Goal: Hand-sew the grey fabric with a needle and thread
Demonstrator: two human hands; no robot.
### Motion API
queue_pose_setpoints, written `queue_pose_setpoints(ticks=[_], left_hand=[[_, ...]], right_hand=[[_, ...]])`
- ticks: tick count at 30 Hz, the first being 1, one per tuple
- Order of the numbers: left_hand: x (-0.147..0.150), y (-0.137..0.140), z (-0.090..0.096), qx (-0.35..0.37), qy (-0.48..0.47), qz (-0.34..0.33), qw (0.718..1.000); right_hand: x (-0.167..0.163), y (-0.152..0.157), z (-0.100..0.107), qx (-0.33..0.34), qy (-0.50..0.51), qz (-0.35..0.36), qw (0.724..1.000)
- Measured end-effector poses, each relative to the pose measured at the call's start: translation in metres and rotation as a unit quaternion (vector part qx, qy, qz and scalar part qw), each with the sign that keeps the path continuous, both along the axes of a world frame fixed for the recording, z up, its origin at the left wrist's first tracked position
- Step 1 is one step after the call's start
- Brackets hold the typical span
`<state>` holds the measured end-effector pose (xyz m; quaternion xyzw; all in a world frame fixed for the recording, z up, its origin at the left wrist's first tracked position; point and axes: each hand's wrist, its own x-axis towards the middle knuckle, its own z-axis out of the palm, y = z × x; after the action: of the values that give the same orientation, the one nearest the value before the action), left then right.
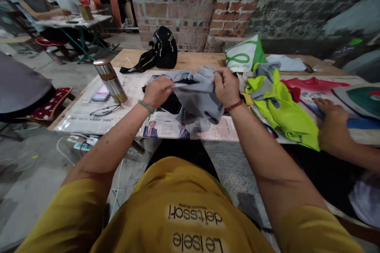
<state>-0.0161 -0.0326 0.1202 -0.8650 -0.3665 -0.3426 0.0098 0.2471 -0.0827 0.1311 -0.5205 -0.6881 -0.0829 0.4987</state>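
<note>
Stretched between my two hands is a piece of grey cloth point(198, 101), which looks like a garment. My left hand point(158, 91) pinches one edge of it, fingers closed. At the other end my right hand point(227, 85) grips the cloth, thumb and fingers together. Black fabric point(171, 103) shows beneath and behind the grey cloth, partly hidden by it. Under everything lies newspaper point(163, 126) covering the table. Right of my right hand rests a neon yellow and grey garment point(276, 104).
On the left stand a steel flask point(110, 81) and eyeglasses point(105, 110). A black bag point(166, 47) and a white-green bag point(243, 53) sit at the back. At right, a co-worker's hand point(331, 112) touches a red garment point(314, 83) near an iron point(359, 101).
</note>
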Motion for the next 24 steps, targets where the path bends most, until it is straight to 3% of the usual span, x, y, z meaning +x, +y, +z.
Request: queue_pose_setpoints(ticks=[2,5,8,12,16,21,24], left_hand=[[-0.011,-0.014,-0.039,-0.096,0.044,-0.035,0.994],[-0.029,-0.038,-0.091,-0.231,0.067,-0.080,0.967],[-0.040,-0.054,-0.116,-0.318,0.075,-0.119,0.938],[-0.041,-0.059,-0.118,-0.347,0.071,-0.117,0.928],[-0.039,-0.061,-0.113,-0.332,0.067,-0.112,0.934],[-0.034,-0.072,-0.114,-0.411,0.005,-0.091,0.907],[-0.025,-0.079,-0.117,-0.417,-0.016,-0.068,0.906]], right_hand=[[-0.007,-0.016,-0.035,-0.040,-0.002,0.025,0.999],[-0.019,-0.040,-0.091,-0.186,0.014,0.097,0.978],[-0.026,-0.054,-0.128,-0.252,0.054,0.105,0.961],[-0.028,-0.059,-0.143,-0.270,0.109,0.075,0.954],[-0.027,-0.060,-0.143,-0.271,0.132,0.068,0.951],[-0.029,-0.062,-0.145,-0.262,0.152,0.066,0.951],[-0.031,-0.062,-0.144,-0.247,0.164,0.055,0.954]])
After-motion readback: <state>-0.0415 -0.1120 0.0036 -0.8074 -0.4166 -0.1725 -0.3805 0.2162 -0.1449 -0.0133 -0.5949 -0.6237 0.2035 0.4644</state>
